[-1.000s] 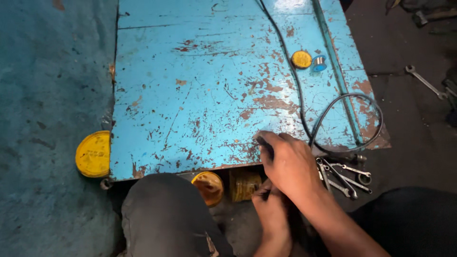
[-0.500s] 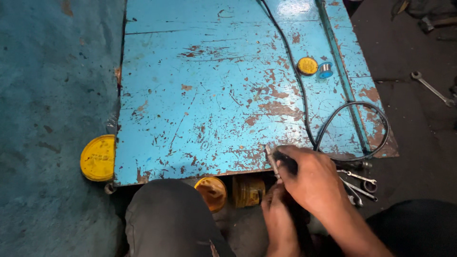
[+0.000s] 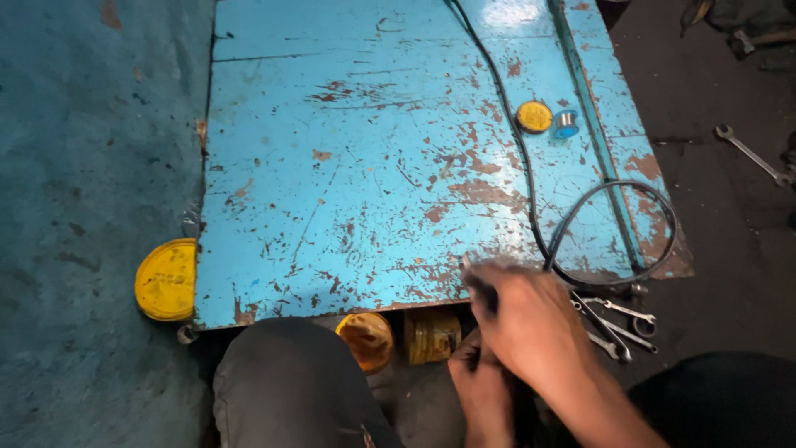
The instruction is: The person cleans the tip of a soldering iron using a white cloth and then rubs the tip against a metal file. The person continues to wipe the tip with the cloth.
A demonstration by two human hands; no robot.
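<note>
Head view. We find the right hand (image 3: pixel 526 319) closed around a dark-handled tool (image 3: pixel 479 286), its tip at the near edge of the worn blue metal sheet (image 3: pixel 348 166). Against the pictures of a second ago, this hand has slid along that edge toward the right and nearer to us, now sitting just beside the cluster of spanners (image 3: pixel 618 323) on the floor. The left hand (image 3: pixel 481 390) lies below it, touching the right wrist; whether it grips anything we cannot tell, as the right hand covers it.

The black cable (image 3: pixel 580 216) loops on the sheet as before. The yellow lid (image 3: pixel 166 278), the small yellow tin (image 3: pixel 533 116) and the two tins (image 3: pixel 398 336) under the sheet's edge have not shifted. We judge the work to be confined to the sheet's near edge.
</note>
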